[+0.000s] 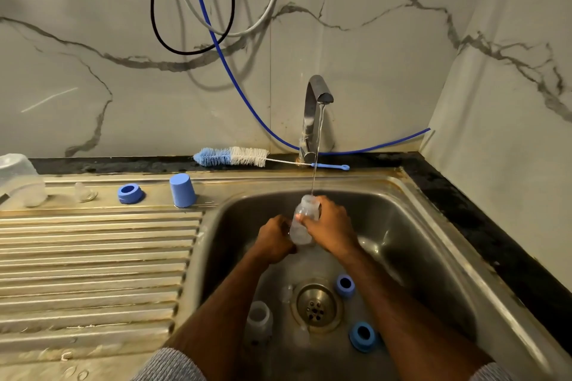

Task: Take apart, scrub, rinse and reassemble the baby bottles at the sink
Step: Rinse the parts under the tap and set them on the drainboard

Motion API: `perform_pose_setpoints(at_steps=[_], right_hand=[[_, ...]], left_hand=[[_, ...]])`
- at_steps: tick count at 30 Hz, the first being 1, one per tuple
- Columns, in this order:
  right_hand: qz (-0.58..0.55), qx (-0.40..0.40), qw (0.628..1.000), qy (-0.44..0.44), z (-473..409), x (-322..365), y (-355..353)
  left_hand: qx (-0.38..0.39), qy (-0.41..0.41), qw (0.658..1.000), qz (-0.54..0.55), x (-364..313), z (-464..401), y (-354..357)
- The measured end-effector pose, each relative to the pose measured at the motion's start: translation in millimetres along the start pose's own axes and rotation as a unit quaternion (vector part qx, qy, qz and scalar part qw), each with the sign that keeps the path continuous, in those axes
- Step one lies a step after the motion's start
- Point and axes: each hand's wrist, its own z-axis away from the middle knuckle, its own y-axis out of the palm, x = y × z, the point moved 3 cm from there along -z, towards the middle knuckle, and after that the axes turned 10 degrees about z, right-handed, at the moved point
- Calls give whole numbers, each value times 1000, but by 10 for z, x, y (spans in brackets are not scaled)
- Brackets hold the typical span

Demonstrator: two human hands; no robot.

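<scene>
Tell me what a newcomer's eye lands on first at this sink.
First, the clear plastic baby bottle held in both hands' grip, left hand and right hand, under the thin stream from the steel tap over the steel sink basin. Next, the blue-and-white bottle brush lying on the ledge behind, and the blue screw rings near the drain.

The clear bottle (305, 219) was partly covered by the right hand (329, 227); the left hand's (274, 240) grip could not be made out. A translucent container (18, 178) was cut off by the left edge.
</scene>
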Motion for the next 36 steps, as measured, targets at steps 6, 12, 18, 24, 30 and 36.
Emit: perform_pose_setpoints(at_steps=[6, 12, 18, 24, 30, 36], right_hand=[[-15, -19, 1000, 5, -1, 30, -35], [-42, -5, 999, 23, -57, -19, -11], [-308, 114, 923, 201, -36, -257, 95], [-376, 162, 878, 250, -3, -300, 117], [-445, 215, 826, 270, 49, -206, 223], [-460, 271, 798, 279, 100, -214, 335]], left_hand=[[6, 5, 1000, 8, -22, 10, 5], [11, 9, 1000, 17, -14, 30, 0], [62, 58, 991, 107, -129, 144, 36], [54, -23, 971, 234, -179, 184, 85], [-11, 74, 967, 243, -243, 179, 29], [50, 143, 961, 231, -341, 218, 81]])
